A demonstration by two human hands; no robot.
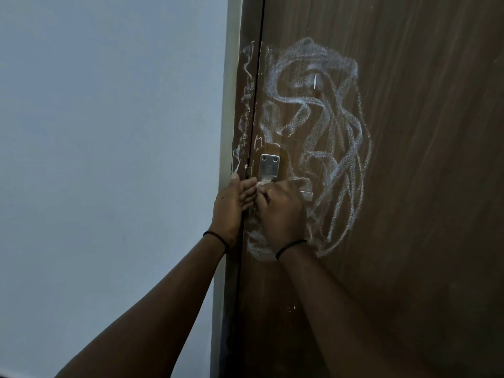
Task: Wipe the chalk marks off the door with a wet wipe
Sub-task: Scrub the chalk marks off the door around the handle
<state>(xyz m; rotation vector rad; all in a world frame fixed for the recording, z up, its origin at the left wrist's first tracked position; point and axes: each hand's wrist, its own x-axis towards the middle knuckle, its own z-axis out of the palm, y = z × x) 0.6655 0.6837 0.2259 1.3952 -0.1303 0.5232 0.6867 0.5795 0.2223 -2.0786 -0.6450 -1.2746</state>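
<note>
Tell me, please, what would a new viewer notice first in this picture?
First, the white chalk marks scribbled over the brown door, spilling onto the door frame. Next, both hands meeting below the metal latch plate: the right hand curled, the left hand resting at the door's edge.

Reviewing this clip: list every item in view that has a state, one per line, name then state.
door: closed against its frame, heavily scribbled.
chalk marks: mostly still there; a cleaner patch surrounds the latch plate.
door frame: chalk-smeared too.
latch plate: screwed on, partly covered by the hands.
wet wipe: a pale bit shows at the right hand's fingertips.
left hand: fingers straight, resting at the door edge.
right hand: curled, pressed below the plate.
</note>
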